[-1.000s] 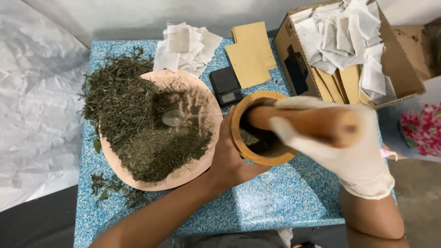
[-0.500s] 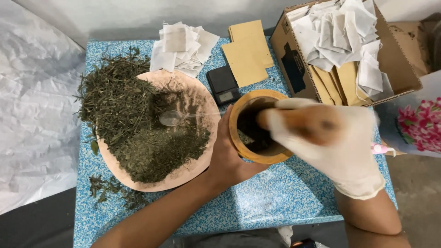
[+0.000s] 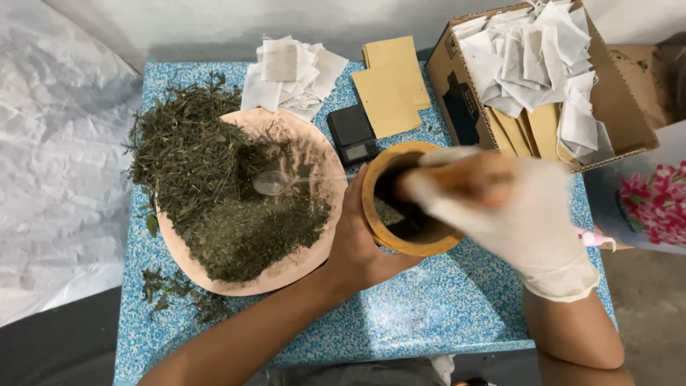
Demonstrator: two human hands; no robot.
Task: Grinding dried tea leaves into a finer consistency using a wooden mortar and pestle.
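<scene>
Blue speckled tabletop (image 3: pixel 429 322) by crumpled white sheeting | gloved right hand (image 3: pixel 525 221) closing tight around blurred wooden pestle (image 3: pixel 464 175), driving into round wooden mortar (image 3: pixel 400 207) right of centre | bare left hand (image 3: pixel 361 243) cupping its near-left wall; best bracing firmly, pounding straight down | left: pink round tray (image 3: pixel 300 264) heaping dried green herbs (image 3: pixel 207 179), metal spoon (image 3: pixel 275 182).

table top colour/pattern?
The table is blue with fine white speckles, clearest in the head view near the front edge.
</scene>
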